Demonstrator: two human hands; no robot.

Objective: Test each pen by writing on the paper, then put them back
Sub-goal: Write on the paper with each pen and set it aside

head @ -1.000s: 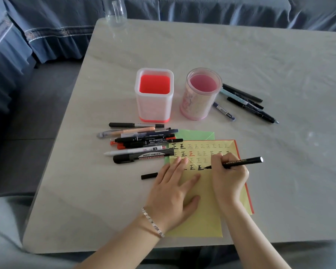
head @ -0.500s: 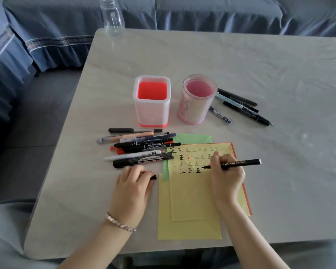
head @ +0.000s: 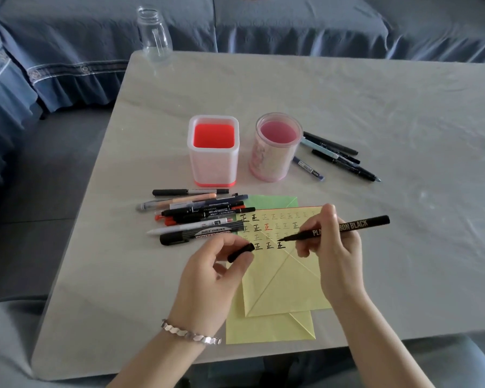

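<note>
**A:** In the head view, what are the hands doing?

**B:** The right hand, just right of centre, grips the black pen. Its tip points at the last character in the bottom written row of the yellow paper. I can't tell whether the tip touches the sheet. The left hand pinches the cap between thumb and fingers, over the paper's left edge.

**A:** And the other pens?

**B:** A pile of pens lies left of centre, up against the paper's upper left edge. The square holder and round holder stand side by side above it. A smaller group of pens lies just right of the round holder.

**A:** Where's the room to move?

**B:** Rightward, where the table runs wide toward the frame's right side. The paper's lower edge sits near the table's near edge. A glass jar stands at the table's far corner, upper left of the frame.
</note>
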